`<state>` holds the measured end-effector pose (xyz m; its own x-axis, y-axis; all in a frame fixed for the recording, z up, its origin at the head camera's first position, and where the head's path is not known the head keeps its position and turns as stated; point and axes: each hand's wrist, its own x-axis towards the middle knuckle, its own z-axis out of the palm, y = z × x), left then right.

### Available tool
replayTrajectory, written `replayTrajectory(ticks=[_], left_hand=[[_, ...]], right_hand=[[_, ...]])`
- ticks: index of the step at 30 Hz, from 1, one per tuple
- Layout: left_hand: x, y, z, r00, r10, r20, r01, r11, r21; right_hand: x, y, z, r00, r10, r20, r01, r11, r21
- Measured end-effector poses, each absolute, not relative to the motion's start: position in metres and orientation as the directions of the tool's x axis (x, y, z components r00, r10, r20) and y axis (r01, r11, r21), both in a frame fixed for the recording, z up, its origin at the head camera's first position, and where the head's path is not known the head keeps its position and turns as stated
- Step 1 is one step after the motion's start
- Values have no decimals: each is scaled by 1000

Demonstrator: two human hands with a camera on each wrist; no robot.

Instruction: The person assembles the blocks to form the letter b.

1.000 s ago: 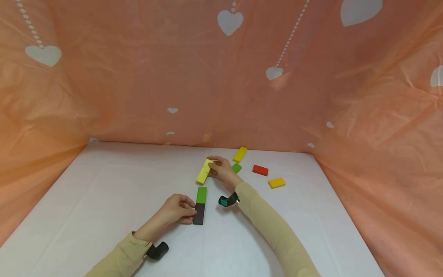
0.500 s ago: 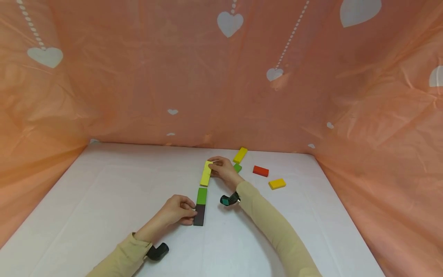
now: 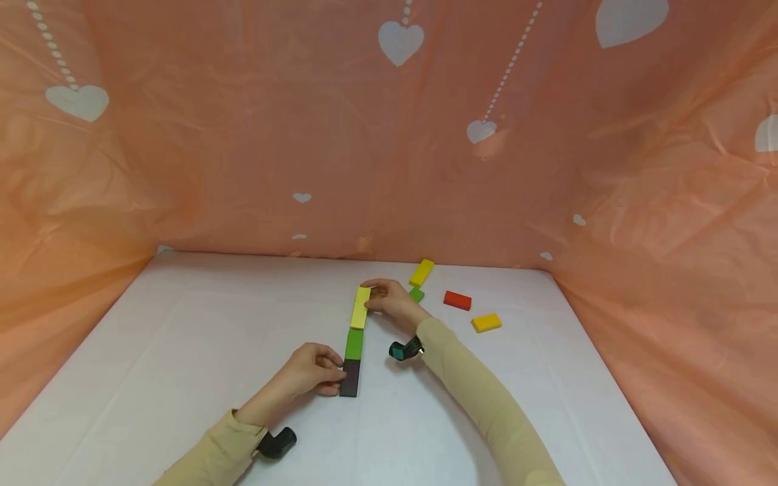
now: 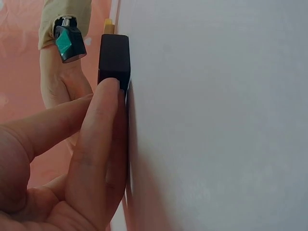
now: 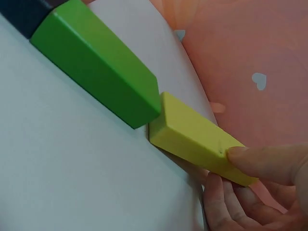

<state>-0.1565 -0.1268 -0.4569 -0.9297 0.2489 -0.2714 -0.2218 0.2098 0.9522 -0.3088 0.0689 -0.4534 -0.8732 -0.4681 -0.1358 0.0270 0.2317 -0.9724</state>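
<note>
My left hand (image 3: 306,369) is beside a black block (image 3: 350,378), its fingertips against the block's left side. In the left wrist view, a finger (image 4: 98,134) meets the end of the black block (image 4: 114,55). A green block (image 3: 354,344) stands end to end with the black one. Beyond it, my right hand (image 3: 392,300) pinches a yellow block (image 3: 360,308) near its far end, thumb on one side and fingers on the other. In the right wrist view, the near end of the yellow block (image 5: 192,137) is right at the end of the green block (image 5: 98,65).
Right of the row lie a second yellow block (image 3: 422,273), another green block (image 3: 417,295) partly hidden by the right hand, a red block (image 3: 457,300) and an orange-yellow block (image 3: 486,322). An orange curtain (image 3: 243,169) with hearts borders the white table (image 3: 200,324).
My right hand has straightened the yellow block into line and drawn it nearer, so the gap to the green block has gone in the head view. My left hand keeps its place.
</note>
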Motion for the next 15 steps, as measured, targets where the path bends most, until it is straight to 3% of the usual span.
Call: replayTrajectory(ticks=[15], left_hand=[[-156,-127,-455,-928,259,-267,-219,200,955]], right_hand=[[-309,68,-455,-870,-462,-174,-2,355,-935]])
